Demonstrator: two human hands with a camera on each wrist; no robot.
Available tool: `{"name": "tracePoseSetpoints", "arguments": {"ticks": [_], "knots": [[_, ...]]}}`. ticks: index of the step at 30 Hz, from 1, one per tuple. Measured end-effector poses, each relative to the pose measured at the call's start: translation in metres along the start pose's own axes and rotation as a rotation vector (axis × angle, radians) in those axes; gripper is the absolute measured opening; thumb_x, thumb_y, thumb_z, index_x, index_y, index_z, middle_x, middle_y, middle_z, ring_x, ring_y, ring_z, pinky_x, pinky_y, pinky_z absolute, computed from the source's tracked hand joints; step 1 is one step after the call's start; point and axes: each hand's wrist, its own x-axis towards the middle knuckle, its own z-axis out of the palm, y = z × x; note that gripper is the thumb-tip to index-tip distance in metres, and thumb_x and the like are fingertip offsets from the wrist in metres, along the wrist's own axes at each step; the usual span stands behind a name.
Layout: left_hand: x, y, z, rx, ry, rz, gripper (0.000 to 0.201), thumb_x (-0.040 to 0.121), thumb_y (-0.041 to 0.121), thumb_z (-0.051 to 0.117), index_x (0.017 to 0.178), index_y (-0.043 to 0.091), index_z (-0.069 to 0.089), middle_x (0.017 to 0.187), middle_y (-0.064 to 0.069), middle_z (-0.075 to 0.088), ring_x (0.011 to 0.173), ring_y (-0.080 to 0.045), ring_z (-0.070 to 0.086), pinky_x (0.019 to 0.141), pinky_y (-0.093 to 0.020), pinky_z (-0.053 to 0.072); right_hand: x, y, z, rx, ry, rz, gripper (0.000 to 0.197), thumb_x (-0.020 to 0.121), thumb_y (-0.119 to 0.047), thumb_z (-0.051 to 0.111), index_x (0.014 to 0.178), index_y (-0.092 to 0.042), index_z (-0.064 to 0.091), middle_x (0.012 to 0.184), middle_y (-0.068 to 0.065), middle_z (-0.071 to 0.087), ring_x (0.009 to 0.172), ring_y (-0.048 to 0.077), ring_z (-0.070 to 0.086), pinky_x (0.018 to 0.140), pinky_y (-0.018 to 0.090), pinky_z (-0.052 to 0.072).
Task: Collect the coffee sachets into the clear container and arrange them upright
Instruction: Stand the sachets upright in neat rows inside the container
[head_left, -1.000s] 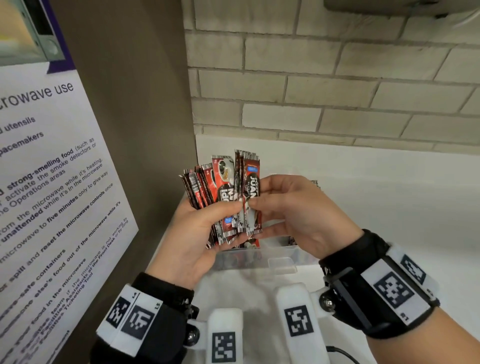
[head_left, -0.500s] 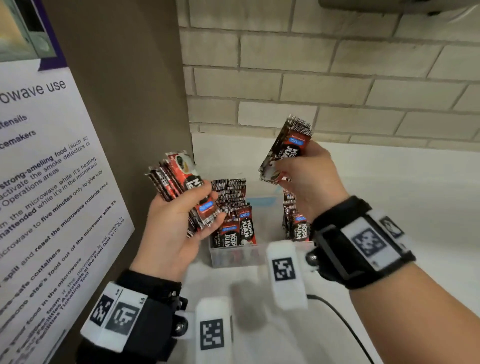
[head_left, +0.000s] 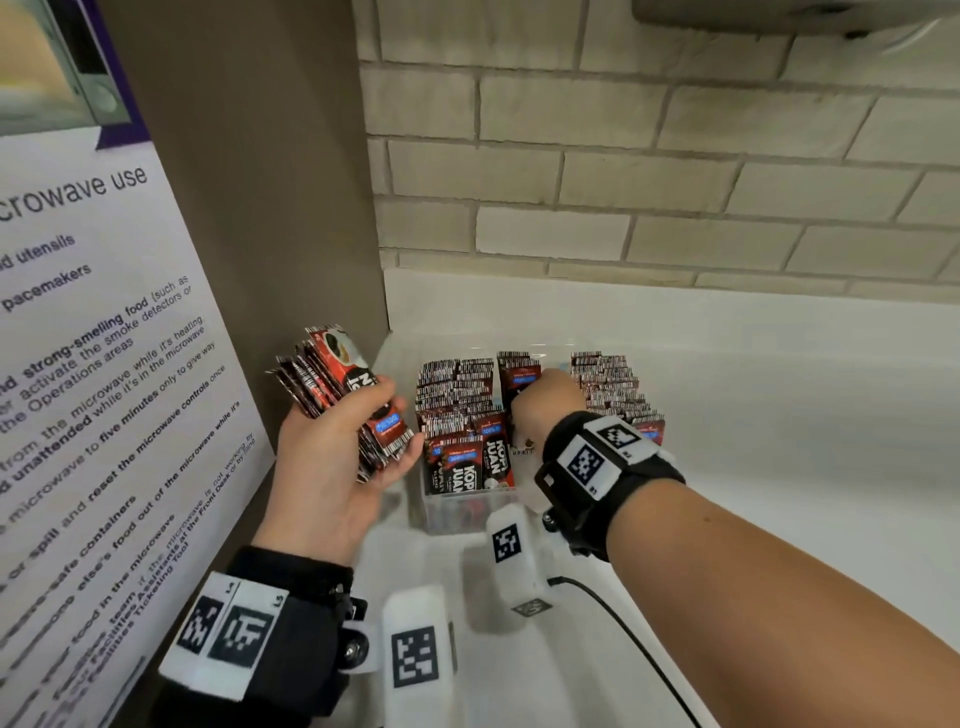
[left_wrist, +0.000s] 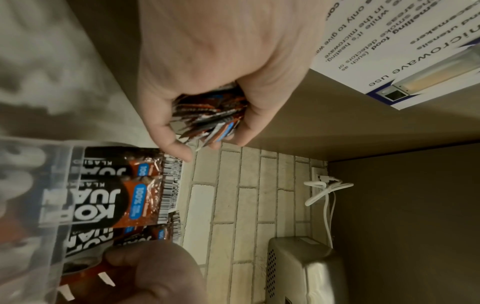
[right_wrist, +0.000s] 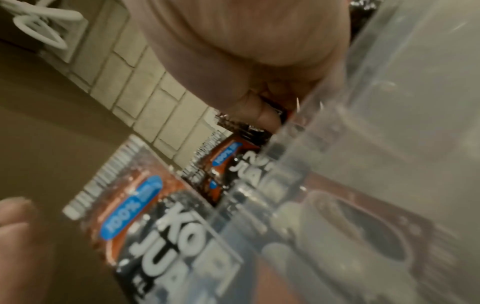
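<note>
Gripping a fanned bundle of coffee sachets (head_left: 340, 395), the left hand (head_left: 332, 467) has its thumb across the front of the bundle and its fingers (left_wrist: 179, 144) curled behind, so the packets stand tilted just left of the clear container (head_left: 467, 512). In the left wrist view the same bundle shows edge-on inside the closed fist. The right hand (head_left: 545, 402) reaches down into the middle of the container, back of the hand up; its fingers (right_wrist: 267, 119) are curled around the top of a small group of sachets (head_left: 519, 382) that stands upright between the rows already there. The container sits on the white table (head_left: 779, 441), close to the corner where a brown side panel (head_left: 249, 208) meets the brick wall (head_left: 623, 182). Inside it, the left row of sachets (head_left: 457, 415) and the right row (head_left: 615, 387) stand upright with their barcoded edges up, the front packets reading KOPI JUAN. A microwave notice (head_left: 78, 338) hangs on the side panel. Both wrists wear black bands with square markers.
</note>
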Motion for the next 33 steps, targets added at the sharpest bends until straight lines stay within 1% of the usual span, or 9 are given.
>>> {"name": "tracePoseSetpoints", "arguments": {"ticks": [5, 9, 13, 18, 19, 21, 24, 30, 33], "knots": [[-0.001, -0.001, 0.003, 0.016, -0.029, 0.004, 0.018, 0.084, 0.006, 0.068, 0.076, 0.021, 0.063, 0.067, 0.002, 0.066, 0.072, -0.011, 0.067, 0.066, -0.038, 0.058, -0.002, -0.002, 0.002, -0.101, -0.034, 0.015, 0.023, 0.096, -0.006, 0.046, 0.114, 0.004, 0.056, 0.122, 0.016, 0.061, 0.113, 0.027, 0.059, 0.092, 0.029, 0.046], [-0.001, -0.003, 0.003, 0.024, -0.023, 0.000, 0.014, 0.084, 0.006, 0.068, 0.080, 0.020, 0.064, 0.069, 0.003, 0.068, 0.074, -0.011, 0.068, 0.066, -0.038, 0.057, -0.001, -0.002, 0.003, -0.129, -0.046, 0.019, 0.020, 0.096, -0.006, 0.045, 0.079, 0.000, 0.052, 0.118, 0.016, 0.062, 0.113, 0.028, 0.059, 0.090, 0.029, 0.047], [-0.003, -0.004, 0.003, 0.032, -0.026, -0.003, 0.013, 0.084, 0.006, 0.067, 0.082, 0.019, 0.065, 0.069, 0.003, 0.068, 0.072, -0.011, 0.068, 0.065, -0.037, 0.058, -0.004, -0.002, 0.002, -0.166, -0.043, 0.013, 0.034, 0.094, -0.005, 0.047, 0.062, -0.007, 0.037, 0.089, 0.011, 0.059, 0.110, 0.029, 0.061, 0.082, 0.030, 0.048], [-0.006, -0.004, 0.004, 0.029, -0.038, -0.017, 0.013, 0.085, 0.007, 0.067, 0.082, 0.019, 0.065, 0.070, 0.003, 0.067, 0.071, -0.010, 0.068, 0.070, -0.038, 0.059, -0.006, 0.001, 0.001, -0.110, -0.068, 0.003, 0.034, 0.094, -0.005, 0.048, 0.062, -0.008, 0.037, 0.117, 0.014, 0.063, 0.109, 0.027, 0.061, 0.089, 0.028, 0.048], [-0.006, -0.004, 0.004, 0.028, -0.037, -0.020, 0.013, 0.085, 0.007, 0.067, 0.082, 0.019, 0.065, 0.070, 0.003, 0.067, 0.071, -0.010, 0.068, 0.070, -0.038, 0.059, -0.005, 0.003, 0.002, -0.088, -0.073, -0.003, 0.034, 0.094, -0.005, 0.049, 0.063, -0.009, 0.037, 0.110, 0.011, 0.064, 0.102, 0.024, 0.063, 0.084, 0.023, 0.050], [-0.006, -0.003, 0.004, 0.028, -0.032, -0.024, 0.013, 0.085, 0.007, 0.067, 0.084, 0.020, 0.065, 0.071, 0.003, 0.067, 0.071, -0.010, 0.068, 0.071, -0.038, 0.059, -0.006, 0.007, 0.001, 0.024, -0.085, -0.018, 0.035, 0.094, -0.007, 0.050, 0.064, -0.016, 0.035, 0.083, 0.000, 0.055, 0.070, 0.011, 0.055, 0.053, 0.007, 0.046], [-0.007, -0.003, 0.005, 0.027, -0.030, -0.030, 0.013, 0.084, 0.007, 0.067, 0.085, 0.020, 0.065, 0.071, 0.003, 0.068, 0.071, -0.010, 0.069, 0.072, -0.038, 0.059, -0.011, 0.010, -0.001, 0.119, -0.105, -0.017, 0.037, 0.094, -0.007, 0.050, 0.064, -0.020, 0.033, 0.068, -0.004, 0.038, 0.055, 0.005, 0.036, 0.030, 0.007, 0.031], [-0.008, -0.001, 0.004, 0.012, -0.034, -0.035, 0.013, 0.082, 0.014, 0.071, 0.091, 0.021, 0.066, 0.076, 0.004, 0.070, 0.078, -0.011, 0.069, 0.067, -0.039, 0.059, -0.007, 0.006, -0.004, 0.161, -0.113, -0.060, 0.035, 0.093, -0.008, 0.051, 0.065, -0.022, 0.035, 0.070, -0.005, 0.040, 0.058, 0.006, 0.038, 0.051, 0.015, 0.037], [-0.010, 0.002, 0.006, 0.015, -0.064, -0.037, 0.030, 0.071, 0.024, 0.073, 0.099, 0.019, 0.065, 0.079, 0.003, 0.071, 0.080, -0.011, 0.069, 0.062, -0.037, 0.058, -0.009, 0.003, -0.006, 0.158, -0.109, -0.064, 0.035, 0.092, -0.007, 0.052, 0.065, -0.022, 0.035, 0.070, -0.004, 0.040, 0.059, 0.009, 0.039, 0.061, 0.022, 0.042]]}}
